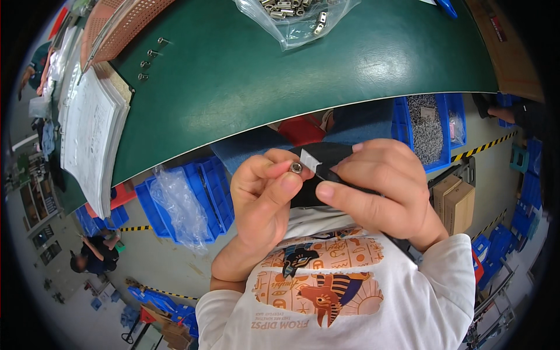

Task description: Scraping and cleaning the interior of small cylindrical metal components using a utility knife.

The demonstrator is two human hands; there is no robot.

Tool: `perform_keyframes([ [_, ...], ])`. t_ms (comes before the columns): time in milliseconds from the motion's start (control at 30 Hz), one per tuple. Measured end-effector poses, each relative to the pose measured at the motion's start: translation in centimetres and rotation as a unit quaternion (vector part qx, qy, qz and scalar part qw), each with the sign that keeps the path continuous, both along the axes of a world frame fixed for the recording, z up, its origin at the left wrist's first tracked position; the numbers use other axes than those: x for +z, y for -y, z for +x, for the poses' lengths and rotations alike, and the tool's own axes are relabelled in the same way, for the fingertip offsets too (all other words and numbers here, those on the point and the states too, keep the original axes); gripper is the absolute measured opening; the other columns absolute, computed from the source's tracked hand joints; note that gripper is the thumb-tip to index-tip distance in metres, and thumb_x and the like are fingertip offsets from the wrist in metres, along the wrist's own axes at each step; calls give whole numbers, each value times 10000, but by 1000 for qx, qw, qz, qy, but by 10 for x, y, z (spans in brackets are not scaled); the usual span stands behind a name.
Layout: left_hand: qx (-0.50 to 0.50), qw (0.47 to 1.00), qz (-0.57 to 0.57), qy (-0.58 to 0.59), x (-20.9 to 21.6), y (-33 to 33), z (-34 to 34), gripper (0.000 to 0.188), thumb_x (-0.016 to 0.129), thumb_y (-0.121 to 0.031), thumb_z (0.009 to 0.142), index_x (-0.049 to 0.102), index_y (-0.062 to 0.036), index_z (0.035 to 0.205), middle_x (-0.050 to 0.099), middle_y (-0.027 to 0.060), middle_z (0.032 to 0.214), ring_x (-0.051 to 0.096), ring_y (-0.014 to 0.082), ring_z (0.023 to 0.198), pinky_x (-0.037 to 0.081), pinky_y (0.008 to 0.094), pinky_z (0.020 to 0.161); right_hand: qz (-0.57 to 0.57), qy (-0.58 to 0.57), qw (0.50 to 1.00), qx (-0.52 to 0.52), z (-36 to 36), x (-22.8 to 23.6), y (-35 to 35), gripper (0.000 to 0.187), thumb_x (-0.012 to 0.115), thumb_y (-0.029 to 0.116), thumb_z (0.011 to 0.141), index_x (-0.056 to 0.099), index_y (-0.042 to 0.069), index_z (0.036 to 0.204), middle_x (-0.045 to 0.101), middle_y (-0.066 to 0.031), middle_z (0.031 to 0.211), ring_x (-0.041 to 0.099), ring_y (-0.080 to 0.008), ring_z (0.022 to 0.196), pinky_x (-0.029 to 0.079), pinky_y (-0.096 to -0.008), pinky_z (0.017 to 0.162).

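Note:
Pinched between the thumb and fingers of my left hand point(262, 195) is a small round metal fitting point(296, 168), its hollow end showing. My right hand point(385, 184) is closed on a black-handled knife point(309, 160) with a short, flat, pale blade. The blade's edge lies right beside the fitting, and whether they touch I cannot tell. Both hands are over my lap, just in front of the table's near edge. Most of the knife's handle is hidden under my right fingers.
On the green table point(280, 76) lie several small metal screw-like parts point(144, 63) and a clear plastic bag point(286, 29) of metal fittings. A paper stack point(93, 134) hangs over the left edge. Blue bins point(201, 195) flank me; the right bin holds many small parts point(424, 128).

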State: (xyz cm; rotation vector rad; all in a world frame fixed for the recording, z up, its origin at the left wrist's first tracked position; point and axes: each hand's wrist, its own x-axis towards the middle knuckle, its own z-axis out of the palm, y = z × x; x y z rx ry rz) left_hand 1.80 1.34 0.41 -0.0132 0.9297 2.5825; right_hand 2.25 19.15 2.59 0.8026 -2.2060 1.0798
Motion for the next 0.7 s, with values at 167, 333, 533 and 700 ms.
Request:
perform_keyframes([
  [167, 7, 1000, -15, -7, -1, 0, -1, 162, 570, 70, 810, 592, -25, 939, 581, 150, 966, 575, 214, 913, 460, 303, 810, -55, 28, 998, 15, 2, 2, 0, 224, 649, 105, 609, 694, 59, 824, 598, -43, 699, 569, -167, 591, 494, -289, 579],
  [333, 9, 1000, -14, -25, -1, -1, 0, 163, 576, 72, 805, 591, -25, 935, 582, 158, 958, 579, 218, 901, 461, 306, 809, -86, 65, 994, 30, -1, 5, 1, 250, 687, 56, 568, 700, 63, 818, 596, -42, 679, 566, -173, 564, 494, -284, 549],
  [533, 10, 1000, -19, -23, -1, -1, -1, 161, 578, 73, 803, 591, -25, 930, 582, 160, 955, 580, 219, 897, 463, 306, 805, -68, 58, 996, 27, 0, 4, 1, 233, 666, 81, 587, 696, 61, 817, 599, -47, 696, 567, -176, 576, 495, -287, 562],
  [700, 14, 999, -26, -21, -2, 1, 1, 165, 579, 75, 802, 592, -27, 931, 582, 155, 955, 580, 217, 896, 463, 307, 804, -4, 24, 1000, 13, 3, 4, 1, 232, 630, 131, 620, 690, 61, 833, 603, -52, 720, 573, -177, 610, 500, -300, 594],
])
